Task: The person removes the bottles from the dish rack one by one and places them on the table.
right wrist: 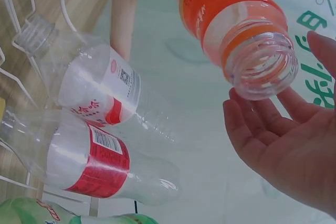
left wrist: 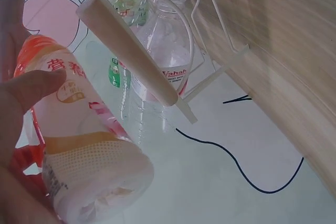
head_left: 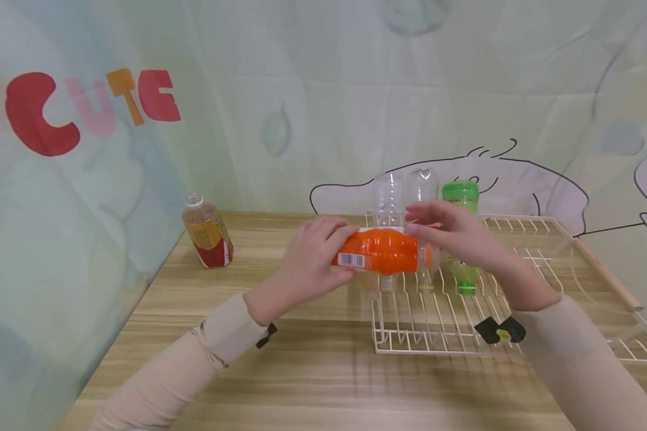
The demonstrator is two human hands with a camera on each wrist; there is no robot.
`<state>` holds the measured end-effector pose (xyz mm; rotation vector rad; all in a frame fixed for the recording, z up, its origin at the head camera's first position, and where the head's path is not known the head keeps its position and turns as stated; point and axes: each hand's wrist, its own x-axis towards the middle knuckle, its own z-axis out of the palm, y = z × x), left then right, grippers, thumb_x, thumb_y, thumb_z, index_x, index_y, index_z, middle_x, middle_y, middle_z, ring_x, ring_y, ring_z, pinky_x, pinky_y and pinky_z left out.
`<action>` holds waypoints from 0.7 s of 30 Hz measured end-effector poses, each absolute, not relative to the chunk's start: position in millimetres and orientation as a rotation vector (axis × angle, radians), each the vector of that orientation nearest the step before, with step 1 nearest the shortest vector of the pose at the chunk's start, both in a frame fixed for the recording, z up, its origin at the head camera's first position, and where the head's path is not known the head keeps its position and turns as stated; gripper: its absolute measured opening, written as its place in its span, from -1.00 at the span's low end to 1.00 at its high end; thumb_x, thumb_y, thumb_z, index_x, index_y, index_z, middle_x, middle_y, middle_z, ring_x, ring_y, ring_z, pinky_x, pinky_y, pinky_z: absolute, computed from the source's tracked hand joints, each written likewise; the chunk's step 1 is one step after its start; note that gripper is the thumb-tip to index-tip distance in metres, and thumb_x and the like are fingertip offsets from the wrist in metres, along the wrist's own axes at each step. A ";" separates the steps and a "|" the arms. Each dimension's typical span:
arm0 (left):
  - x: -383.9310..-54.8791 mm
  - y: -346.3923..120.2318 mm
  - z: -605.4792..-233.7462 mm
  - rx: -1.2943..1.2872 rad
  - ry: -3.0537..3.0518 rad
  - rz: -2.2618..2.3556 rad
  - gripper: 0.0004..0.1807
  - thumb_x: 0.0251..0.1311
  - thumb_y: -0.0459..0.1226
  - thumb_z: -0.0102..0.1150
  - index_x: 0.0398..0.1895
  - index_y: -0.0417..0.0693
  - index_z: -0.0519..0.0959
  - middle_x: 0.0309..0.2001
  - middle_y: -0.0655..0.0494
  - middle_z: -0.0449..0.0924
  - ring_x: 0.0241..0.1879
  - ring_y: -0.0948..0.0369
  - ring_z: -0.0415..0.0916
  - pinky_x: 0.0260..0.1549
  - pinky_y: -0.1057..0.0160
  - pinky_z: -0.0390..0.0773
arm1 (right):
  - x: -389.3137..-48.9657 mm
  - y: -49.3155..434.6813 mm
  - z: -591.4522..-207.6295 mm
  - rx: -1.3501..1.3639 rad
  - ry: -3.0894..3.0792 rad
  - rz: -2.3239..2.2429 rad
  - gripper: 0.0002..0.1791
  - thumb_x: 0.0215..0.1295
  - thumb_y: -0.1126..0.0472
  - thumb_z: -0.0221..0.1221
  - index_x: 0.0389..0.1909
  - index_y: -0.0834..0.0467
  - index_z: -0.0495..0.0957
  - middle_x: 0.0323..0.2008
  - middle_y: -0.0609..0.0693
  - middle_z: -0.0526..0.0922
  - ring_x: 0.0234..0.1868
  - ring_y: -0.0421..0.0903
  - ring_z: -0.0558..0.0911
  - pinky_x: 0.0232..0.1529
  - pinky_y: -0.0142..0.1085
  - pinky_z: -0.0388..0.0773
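My left hand (head_left: 311, 258) grips an orange-labelled plastic bottle (head_left: 390, 251) round its base end, thumb across the label in the left wrist view. The bottle lies nearly level above the front of a white wire rack (head_left: 426, 352), its neck to the right. In the right wrist view its uncapped mouth (right wrist: 265, 64) is visible. Beside that neck is my right hand (head_left: 458, 236), fingers spread and loosely bent, not curled round the bottle. Whether a fingertip touches it I cannot tell.
Two clear bottles (head_left: 389, 194) and a green bottle (head_left: 460, 191) stand upside down in the rack. A wooden bar (head_left: 606, 272) runs along its right side. An uncapped bottle with a gold and red label (head_left: 210, 236) stands upright at the table's left.
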<state>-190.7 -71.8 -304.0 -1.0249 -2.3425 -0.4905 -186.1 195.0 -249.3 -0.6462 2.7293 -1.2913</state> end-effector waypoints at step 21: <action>-224.4 -111.6 -315.4 -0.567 -2.478 -1.056 -0.29 0.03 -0.14 0.41 0.25 -0.14 0.37 0.05 -0.06 0.44 0.01 0.05 0.35 -0.04 0.03 0.48 | -189.3 226.2 -246.7 -0.489 2.868 -1.328 -0.42 0.42 -0.01 0.07 0.35 0.16 0.28 0.26 0.14 0.44 0.12 0.06 0.51 0.02 -0.36 0.46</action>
